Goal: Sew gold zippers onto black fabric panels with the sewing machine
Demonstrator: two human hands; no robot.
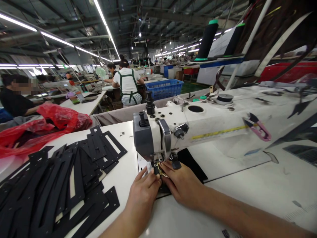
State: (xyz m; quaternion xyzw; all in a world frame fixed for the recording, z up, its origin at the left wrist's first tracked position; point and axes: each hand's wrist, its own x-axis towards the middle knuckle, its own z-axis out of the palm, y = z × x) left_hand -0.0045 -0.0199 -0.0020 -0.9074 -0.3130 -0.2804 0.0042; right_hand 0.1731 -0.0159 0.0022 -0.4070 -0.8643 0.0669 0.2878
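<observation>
Both of my hands are at the needle of a white sewing machine [173, 127]. My left hand [145, 190] is closed, its fingertips pinching the near-left edge of a black strip beside the presser foot. From the right, my right hand [183, 183] grips the same work, fingers bent close to the needle. A black piece of material [192, 163] stretches out behind my right hand, under the machine arm. Some gold-coloured metal [160, 170] shows between my hands. My fingers and the machine head hide most of the work at the needle.
Many black cut strips [74, 178] lie heaped on the left of the white table. A red plastic bag [61, 120] sits behind them. Pink-handled snips [260, 129] rest against the machine arm. Thread cones [206, 41] stand above. A person [127, 82] sits beyond, near a blue basket [164, 87].
</observation>
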